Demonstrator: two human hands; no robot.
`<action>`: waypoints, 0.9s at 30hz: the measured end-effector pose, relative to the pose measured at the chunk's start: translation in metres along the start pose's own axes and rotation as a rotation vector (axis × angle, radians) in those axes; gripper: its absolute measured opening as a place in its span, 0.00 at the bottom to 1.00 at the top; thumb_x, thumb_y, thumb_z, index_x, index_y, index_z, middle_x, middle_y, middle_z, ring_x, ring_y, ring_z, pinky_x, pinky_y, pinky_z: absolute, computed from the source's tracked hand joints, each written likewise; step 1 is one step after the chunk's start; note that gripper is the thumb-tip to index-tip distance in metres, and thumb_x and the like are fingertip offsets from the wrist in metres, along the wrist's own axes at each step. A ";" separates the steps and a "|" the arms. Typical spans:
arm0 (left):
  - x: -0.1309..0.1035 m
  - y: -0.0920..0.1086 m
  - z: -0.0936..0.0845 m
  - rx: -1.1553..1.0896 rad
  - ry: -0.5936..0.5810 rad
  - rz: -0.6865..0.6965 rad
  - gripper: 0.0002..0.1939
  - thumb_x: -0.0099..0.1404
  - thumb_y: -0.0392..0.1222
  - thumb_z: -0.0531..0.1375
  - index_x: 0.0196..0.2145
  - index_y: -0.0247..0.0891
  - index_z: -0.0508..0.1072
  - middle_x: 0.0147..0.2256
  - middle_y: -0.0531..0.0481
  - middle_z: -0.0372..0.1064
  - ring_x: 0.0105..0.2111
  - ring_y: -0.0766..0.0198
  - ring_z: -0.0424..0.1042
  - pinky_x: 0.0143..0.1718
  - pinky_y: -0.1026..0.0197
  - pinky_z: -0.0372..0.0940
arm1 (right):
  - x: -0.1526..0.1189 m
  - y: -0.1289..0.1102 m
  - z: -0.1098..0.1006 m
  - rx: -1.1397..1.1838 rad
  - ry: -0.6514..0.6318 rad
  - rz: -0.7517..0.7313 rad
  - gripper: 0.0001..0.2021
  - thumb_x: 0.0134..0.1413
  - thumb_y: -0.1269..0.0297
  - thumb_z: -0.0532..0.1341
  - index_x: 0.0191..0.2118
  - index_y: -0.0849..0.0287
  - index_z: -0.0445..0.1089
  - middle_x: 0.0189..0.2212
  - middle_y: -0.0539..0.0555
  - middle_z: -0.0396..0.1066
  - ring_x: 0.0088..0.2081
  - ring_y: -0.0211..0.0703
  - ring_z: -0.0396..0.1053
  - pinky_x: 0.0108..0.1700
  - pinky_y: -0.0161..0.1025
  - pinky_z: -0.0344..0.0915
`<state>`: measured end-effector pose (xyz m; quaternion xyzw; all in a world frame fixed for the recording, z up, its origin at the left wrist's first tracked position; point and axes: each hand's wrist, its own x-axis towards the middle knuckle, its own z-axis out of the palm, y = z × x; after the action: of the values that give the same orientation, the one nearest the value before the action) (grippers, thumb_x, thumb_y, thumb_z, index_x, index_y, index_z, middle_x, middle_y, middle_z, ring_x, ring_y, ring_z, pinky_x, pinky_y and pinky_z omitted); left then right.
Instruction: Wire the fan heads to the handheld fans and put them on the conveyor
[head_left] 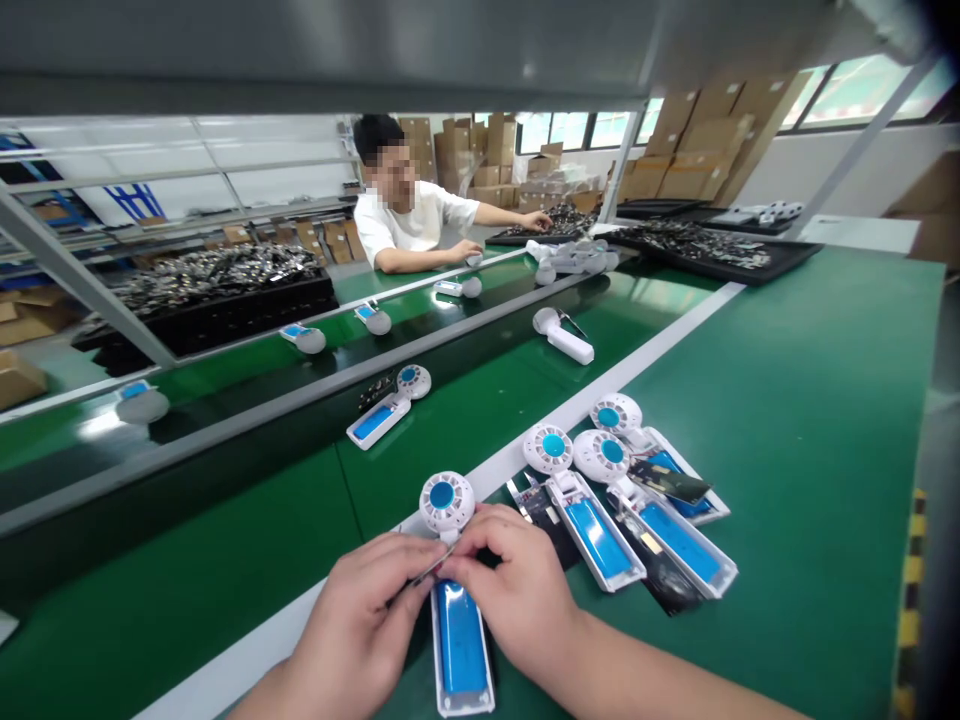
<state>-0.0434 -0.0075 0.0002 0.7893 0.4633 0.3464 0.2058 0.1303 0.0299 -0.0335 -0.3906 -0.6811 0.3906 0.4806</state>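
Note:
A white handheld fan (463, 640) lies at the bench's near edge, its handle uncovered over a blue battery and its round head pointing away from me. My left hand (367, 610) is closed on a thin circuit board, seen edge-on above the fan's neck. My right hand (517, 580) pinches close beside it at the neck; its fingertips hide what they grip. To the right lie several similar opened fans (600, 525) with blue batteries, and dark circuit boards (667, 575) sit beside or on them.
Past the white strip (600, 385), a green conveyor (480, 400) carries an opened fan (382, 420) and a white fan (564, 338). Across it a co-worker (412, 220) reaches toward a tray of small parts (551, 225). Another black tray (720, 255) stands far right. A shelf (322, 60) hangs overhead.

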 end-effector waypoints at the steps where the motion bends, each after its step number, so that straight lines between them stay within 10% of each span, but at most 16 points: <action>1: 0.002 -0.002 -0.005 0.016 -0.019 -0.042 0.15 0.67 0.34 0.54 0.46 0.45 0.77 0.43 0.47 0.78 0.41 0.62 0.78 0.41 0.63 0.73 | 0.001 0.000 0.000 -0.004 -0.008 0.008 0.08 0.47 0.75 0.69 0.27 0.57 0.71 0.29 0.49 0.73 0.37 0.41 0.70 0.43 0.38 0.66; 7: 0.015 -0.045 -0.095 0.368 0.125 -0.738 0.17 0.65 0.46 0.55 0.47 0.43 0.78 0.41 0.48 0.79 0.39 0.53 0.78 0.43 0.54 0.72 | -0.001 0.001 -0.001 -0.074 -0.077 0.056 0.11 0.47 0.73 0.67 0.37 0.57 0.69 0.38 0.53 0.71 0.41 0.45 0.69 0.44 0.41 0.66; 11: 0.033 -0.078 -0.136 0.871 0.231 -0.778 0.24 0.65 0.46 0.54 0.56 0.36 0.71 0.51 0.39 0.73 0.52 0.43 0.71 0.51 0.45 0.66 | -0.005 0.001 0.000 -0.096 -0.165 0.042 0.07 0.51 0.75 0.61 0.37 0.58 0.69 0.37 0.53 0.70 0.41 0.44 0.69 0.44 0.40 0.66; 14: 0.060 -0.099 -0.116 0.922 0.166 -0.648 0.28 0.65 0.48 0.56 0.60 0.34 0.65 0.62 0.40 0.61 0.62 0.48 0.59 0.62 0.52 0.54 | -0.005 0.001 0.002 -0.107 -0.196 0.048 0.07 0.51 0.76 0.60 0.35 0.58 0.69 0.35 0.52 0.70 0.39 0.43 0.69 0.42 0.39 0.66; 20: 0.110 -0.129 -0.081 0.891 0.008 -0.610 0.26 0.67 0.51 0.57 0.57 0.33 0.65 0.57 0.39 0.64 0.56 0.52 0.66 0.57 0.48 0.60 | -0.002 0.003 0.003 -0.135 -0.189 0.048 0.06 0.51 0.76 0.60 0.31 0.58 0.69 0.31 0.50 0.71 0.36 0.42 0.70 0.39 0.38 0.65; 27: 0.080 -0.080 -0.060 0.883 -0.095 -0.606 0.10 0.61 0.41 0.58 0.36 0.33 0.75 0.38 0.37 0.73 0.39 0.49 0.74 0.39 0.55 0.65 | 0.006 0.003 0.006 -0.258 -0.097 0.083 0.05 0.53 0.73 0.61 0.30 0.58 0.72 0.29 0.51 0.73 0.35 0.44 0.71 0.37 0.38 0.64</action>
<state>-0.1086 0.1013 0.0169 0.6463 0.7623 0.0076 -0.0342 0.1237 0.0358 -0.0355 -0.4577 -0.7312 0.3379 0.3764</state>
